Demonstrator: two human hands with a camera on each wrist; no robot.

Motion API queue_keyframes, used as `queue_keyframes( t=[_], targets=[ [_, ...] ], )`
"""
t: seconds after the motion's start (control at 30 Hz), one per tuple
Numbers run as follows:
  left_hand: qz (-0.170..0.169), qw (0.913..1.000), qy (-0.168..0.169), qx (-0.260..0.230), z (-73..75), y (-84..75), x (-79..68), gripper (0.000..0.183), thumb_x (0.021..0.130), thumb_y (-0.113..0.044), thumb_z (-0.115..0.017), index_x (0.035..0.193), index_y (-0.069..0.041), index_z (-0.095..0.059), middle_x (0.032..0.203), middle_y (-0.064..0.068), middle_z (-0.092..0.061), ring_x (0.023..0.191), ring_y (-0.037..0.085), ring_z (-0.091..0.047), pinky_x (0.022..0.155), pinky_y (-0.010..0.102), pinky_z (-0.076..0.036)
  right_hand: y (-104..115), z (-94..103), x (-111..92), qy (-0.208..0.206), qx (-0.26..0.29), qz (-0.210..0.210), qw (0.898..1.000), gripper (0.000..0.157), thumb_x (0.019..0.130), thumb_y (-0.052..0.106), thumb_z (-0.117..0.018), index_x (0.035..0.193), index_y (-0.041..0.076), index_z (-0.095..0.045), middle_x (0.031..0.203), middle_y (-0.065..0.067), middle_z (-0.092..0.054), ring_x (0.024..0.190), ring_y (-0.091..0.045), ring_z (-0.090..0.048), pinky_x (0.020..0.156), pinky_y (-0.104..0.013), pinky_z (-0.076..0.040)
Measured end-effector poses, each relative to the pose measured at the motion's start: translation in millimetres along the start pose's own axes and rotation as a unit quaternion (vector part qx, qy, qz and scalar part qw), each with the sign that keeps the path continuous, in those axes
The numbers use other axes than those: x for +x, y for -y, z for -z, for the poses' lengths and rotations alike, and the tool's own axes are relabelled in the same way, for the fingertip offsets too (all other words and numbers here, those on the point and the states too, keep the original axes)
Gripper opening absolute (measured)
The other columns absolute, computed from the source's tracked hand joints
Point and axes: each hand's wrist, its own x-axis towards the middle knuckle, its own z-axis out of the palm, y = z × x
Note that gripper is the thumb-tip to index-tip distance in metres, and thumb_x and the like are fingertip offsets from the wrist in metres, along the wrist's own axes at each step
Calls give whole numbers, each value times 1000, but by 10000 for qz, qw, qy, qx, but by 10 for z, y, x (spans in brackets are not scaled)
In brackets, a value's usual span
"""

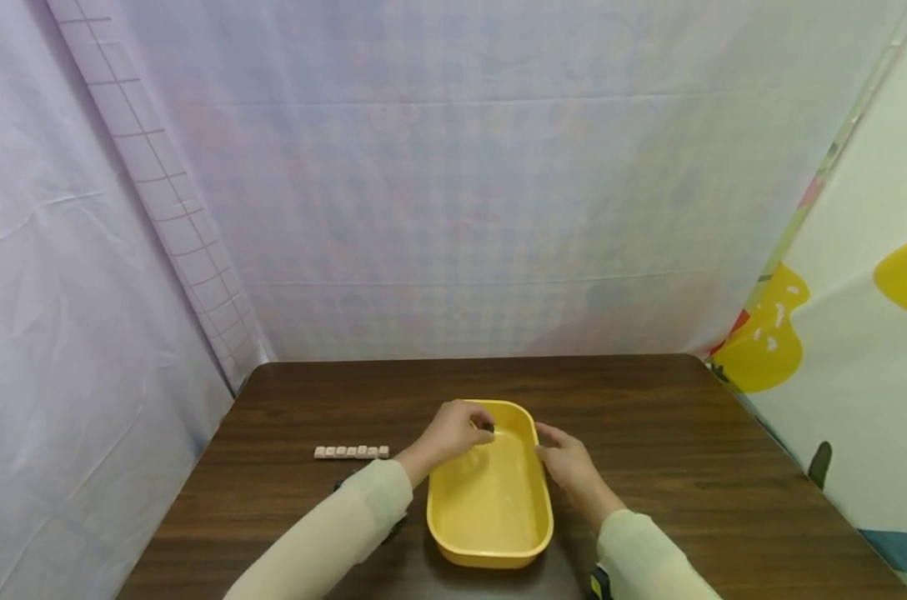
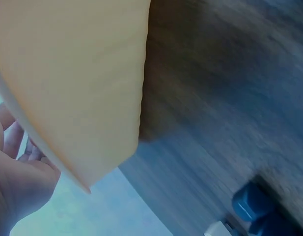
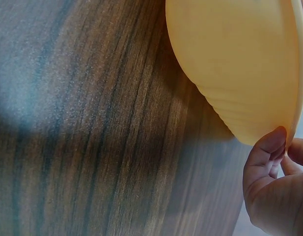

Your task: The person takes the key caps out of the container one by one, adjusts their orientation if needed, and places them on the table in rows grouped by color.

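A deep yellow plastic basin point(image 1: 491, 500) with rounded corners stands on the table in the head view. My left hand point(image 1: 461, 427) is over its far left part, thumb and fingers pinching a small dark piece point(image 1: 488, 427) too small to identify. At the basin's far right side, my right hand point(image 1: 571, 467) grips the rim. In the right wrist view the thumb of the right hand point(image 3: 276, 182) presses the outer wall, with fingers across the rim. The left wrist view shows the left hand point(image 2: 21, 172) partly hidden behind the basin wall point(image 2: 87, 88).
A row of several small white keycap-like blocks point(image 1: 351, 452) lies left of the basin. Dark blocks point(image 2: 252, 201) sit near a white one point(image 2: 218, 229); the left sleeve point(image 1: 348, 517) partly covers that area in the head view. Curtains hang behind the wooden table point(image 1: 671, 450).
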Motion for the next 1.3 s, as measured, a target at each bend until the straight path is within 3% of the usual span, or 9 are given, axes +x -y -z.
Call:
queue_keyframes(
  t=[0.3,0.7,0.8,0.93,1.3],
  targets=[
    [244,9977,-145,-621,204,101,-101,17,83,-3,-77,100,-4,-74,88,2,-69,75,12,-64,68,27,-53,-2,-4,-5,28,19,-104,9999,47,97,5,-52,144,-1,-48,77,-9,-63,53,-14,-48,46,-26,-34],
    [630,9956,-540,-426,579,404,-446,21,90,-15,-74,109,-6,-71,96,2,-67,85,16,-62,72,34,-54,-15,-17,5,14,44,-69,10000,47,97,4,-53,143,-2,-48,76,-10,-62,50,-11,-40,46,-24,-33],
    [753,9941,-672,-392,687,484,-558,19,89,-15,-74,108,-10,-71,95,1,-67,86,16,-62,74,36,-53,-15,-22,11,24,66,-3,10000,46,97,3,-53,142,-4,-48,84,-14,-64,55,-12,-47,50,-25,-39],
    [967,9914,-806,-347,827,568,-706,18,90,-15,-75,107,-12,-72,92,-2,-65,84,15,-60,73,35,-52,-18,-23,22,34,107,84,9999,45,97,2,-52,141,-6,-48,105,-23,-64,74,-19,-61,64,-30,-50],
    [972,9908,-879,327,1066,960,-1127,18,87,-12,-75,105,-5,-74,88,-3,-69,81,13,-62,70,35,-52,-19,-13,30,-23,-103,75,9999,47,97,4,-53,142,-4,-48,125,-26,-56,77,-20,-59,65,-28,-48]
  ],
)
